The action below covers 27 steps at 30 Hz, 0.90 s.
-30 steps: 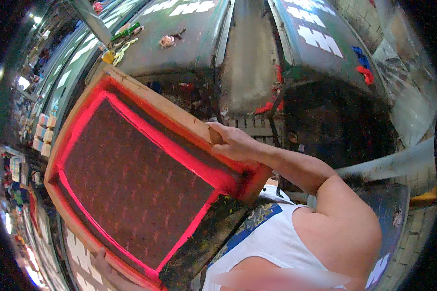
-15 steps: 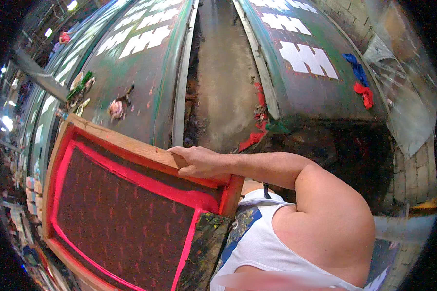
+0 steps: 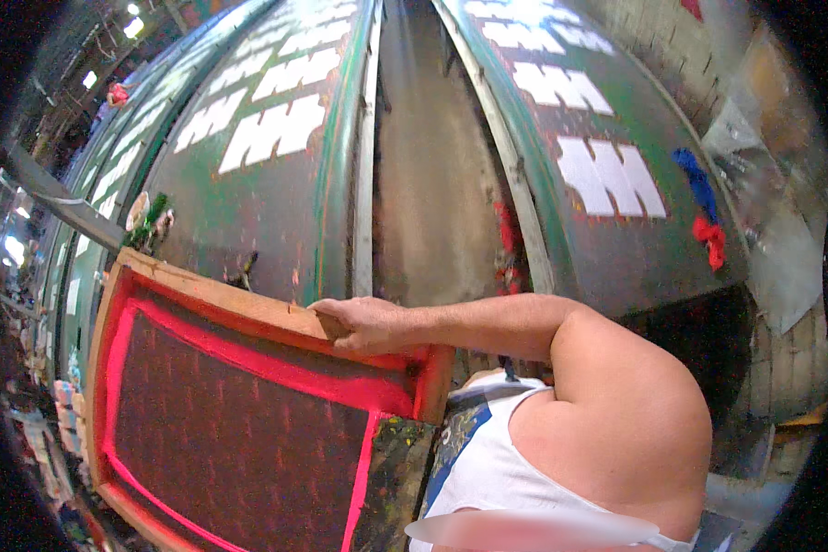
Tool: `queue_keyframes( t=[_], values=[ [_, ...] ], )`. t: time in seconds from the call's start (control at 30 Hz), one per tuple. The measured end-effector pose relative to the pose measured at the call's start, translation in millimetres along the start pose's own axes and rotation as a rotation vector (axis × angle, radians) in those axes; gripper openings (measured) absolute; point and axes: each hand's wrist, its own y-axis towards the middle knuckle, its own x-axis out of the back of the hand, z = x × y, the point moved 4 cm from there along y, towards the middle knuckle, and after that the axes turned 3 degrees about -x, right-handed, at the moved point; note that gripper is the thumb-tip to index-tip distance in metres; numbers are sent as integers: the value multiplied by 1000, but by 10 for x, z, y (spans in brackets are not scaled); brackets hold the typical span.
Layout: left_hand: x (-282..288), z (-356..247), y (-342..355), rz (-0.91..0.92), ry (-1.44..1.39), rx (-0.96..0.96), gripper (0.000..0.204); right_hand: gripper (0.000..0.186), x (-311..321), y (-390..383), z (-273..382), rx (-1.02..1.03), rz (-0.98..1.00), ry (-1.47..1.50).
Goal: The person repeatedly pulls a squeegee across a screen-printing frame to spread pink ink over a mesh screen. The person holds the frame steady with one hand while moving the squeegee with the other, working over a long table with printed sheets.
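A wooden screen printing frame (image 3: 239, 299) fills the lower left, tilted up in front of me. Its dark mesh (image 3: 239, 432) is bordered by bright pink ink, and a paint-stained strip (image 3: 394, 478) runs along its side closest to my body. My right hand (image 3: 366, 324) is closed over the frame's upper rail, the fingers wrapped around the wood, with the arm stretched across from the right. My left hand does not show anywhere.
Two long green-stained tables bear rows of white cut pieces (image 3: 281, 133), (image 3: 612, 177), with a narrow aisle (image 3: 432, 184) between them. Blue cloth (image 3: 696, 184) and red cloth (image 3: 709, 241) lie on the right table. Clutter (image 3: 152, 223) sits beyond the frame, and plastic sheeting (image 3: 773, 212) hangs on the right wall.
The tables and white pieces now appear lower and closer in view. The frame, still in my right hand, now hides the pinkish lump on the left table.
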Motion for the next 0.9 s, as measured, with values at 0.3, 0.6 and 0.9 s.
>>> queue_keyframes(
  t=[0.3, 0.6, 0.9],
  values=[
    [72, 226, 265, -141, -1, 86, 65, 81, 673, 881, -53, -51, 19, -119],
    [-177, -137, -543, -417, 55, 162, 67, 82, 1755, 2181, -641, 78, 140, -40],
    [-1365, -1160, -990, -577, 73, 175, 68, 81, 3249, 3226, -1134, 139, 252, 12]
  ],
)
